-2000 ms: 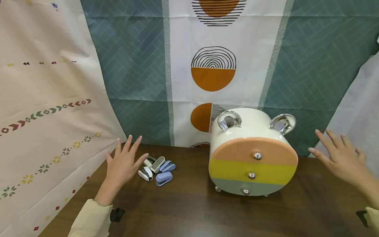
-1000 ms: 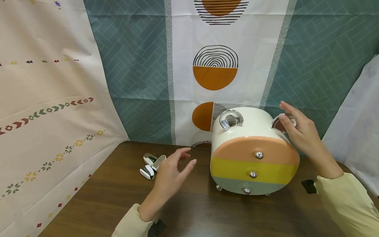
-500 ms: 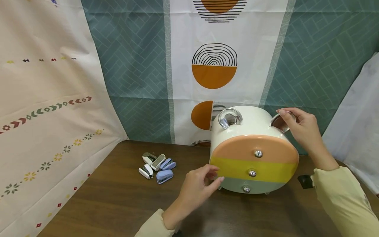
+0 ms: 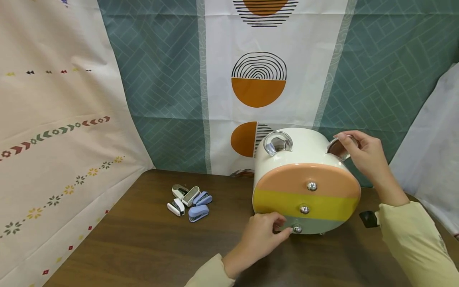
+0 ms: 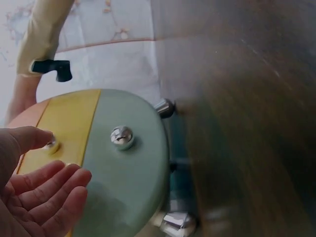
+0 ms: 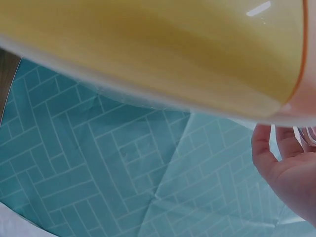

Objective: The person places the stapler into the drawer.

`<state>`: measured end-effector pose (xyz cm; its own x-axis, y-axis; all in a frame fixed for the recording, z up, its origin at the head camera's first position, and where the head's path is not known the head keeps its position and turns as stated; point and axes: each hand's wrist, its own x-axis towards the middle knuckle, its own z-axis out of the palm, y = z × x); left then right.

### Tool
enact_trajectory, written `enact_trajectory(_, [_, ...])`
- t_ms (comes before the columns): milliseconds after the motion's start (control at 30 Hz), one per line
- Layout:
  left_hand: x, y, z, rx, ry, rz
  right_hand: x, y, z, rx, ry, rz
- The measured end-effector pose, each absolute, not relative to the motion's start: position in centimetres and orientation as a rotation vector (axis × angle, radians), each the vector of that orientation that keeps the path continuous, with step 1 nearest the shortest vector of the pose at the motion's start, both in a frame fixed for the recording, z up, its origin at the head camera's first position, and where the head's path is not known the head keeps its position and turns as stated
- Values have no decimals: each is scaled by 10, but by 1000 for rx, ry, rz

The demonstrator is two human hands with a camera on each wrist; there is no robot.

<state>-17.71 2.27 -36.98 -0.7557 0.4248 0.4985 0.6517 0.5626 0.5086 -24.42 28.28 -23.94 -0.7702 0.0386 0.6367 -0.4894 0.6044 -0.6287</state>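
Two-handed step: most likely the beginning of opening the lowest, grey-green drawer (image 4: 322,227) of the glossy white, oval-fronted cabinet (image 4: 305,145); not visibly pulled out.
Left hand (image 4: 263,235): lower centre of the head view, thumb and fingers parted, holding nothing; thumb tip just beside the small, round chrome knob (image 4: 297,228) on that drawer, a gap apparent in the left wrist view.
Right hand (image 4: 367,153): right of centre, pinching the curved, shiny chrome ear (image 4: 336,149), thumb to the front; presumably steadying the cabinet.
Next move: probably calls for closing thumb and fingertips on the knob, then pulling straight toward the bottom of the frame, without loosening the hold on the ear.
Cabinet position: just right of centre, upright on the dark brown, wood-grain table (image 4: 143,247), raised on short metallic feet (image 5: 165,108).
Cabinet front: smooth and reflective; banded peach, yellow and grey-green downward, with further chrome knobs (image 4: 312,186) on the upper two bands.
Cabinet top: rounded white shell, bearing a matching, untouched chrome ear (image 4: 277,143) toward the left.
Tabletop, left: three white staplers (image 4: 191,196) and two light-blue staplers (image 4: 199,213), clustered well apart from both hands.
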Motion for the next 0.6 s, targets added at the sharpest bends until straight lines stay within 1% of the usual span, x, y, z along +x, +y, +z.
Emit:
enact_trajectory(333, [-188,48,-377,-822,-2519,-821,-243,281,-239,341,-2220,1103])
enact_trajectory(600, [-187,61,-378,-781,-2553,-669,-241,281,-238,351,-2218,1124])
